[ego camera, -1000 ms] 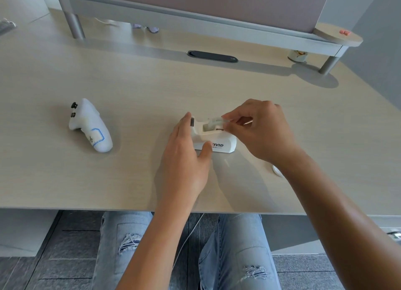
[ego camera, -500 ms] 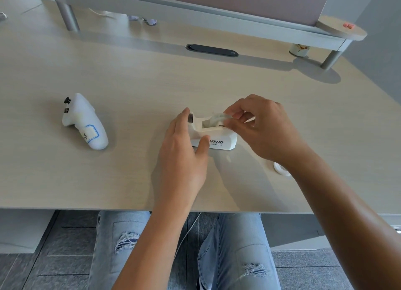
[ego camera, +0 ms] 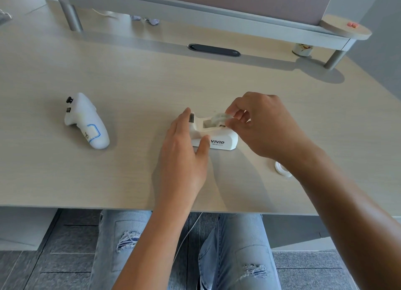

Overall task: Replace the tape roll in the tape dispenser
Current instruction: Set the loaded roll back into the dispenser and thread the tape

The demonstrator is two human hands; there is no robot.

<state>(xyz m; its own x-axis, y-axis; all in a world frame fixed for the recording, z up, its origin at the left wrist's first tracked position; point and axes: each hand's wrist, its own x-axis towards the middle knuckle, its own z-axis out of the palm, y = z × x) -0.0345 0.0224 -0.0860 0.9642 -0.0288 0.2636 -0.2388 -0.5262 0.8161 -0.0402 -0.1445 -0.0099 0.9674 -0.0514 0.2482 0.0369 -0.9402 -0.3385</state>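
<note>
A small white tape dispenser (ego camera: 223, 141) marked VIVID sits on the light wooden desk (ego camera: 138, 77). My left hand (ego camera: 184, 155) grips its cutter end, thumb on the near side and fingers on the far side. A clear tape roll (ego camera: 219, 117) sits partly in the dispenser's slot, tilted and raised above the body, pinched by the fingertips of my right hand (ego camera: 264, 127). A white ring, a second tape roll or empty core (ego camera: 282, 169), lies on the desk by my right wrist, partly hidden by my forearm.
A white handheld controller (ego camera: 86, 120) with a blue-outlined label lies to the left. A raised shelf (ego camera: 195, 12) on metal legs spans the back, with a dark cable slot (ego camera: 213, 50) below it and a small jar (ego camera: 302, 49) at the right.
My right hand has lifted the clear roll slightly higher out of the dispenser slot. My left hand keeps its hold on the dispenser. The view has shifted a little.
</note>
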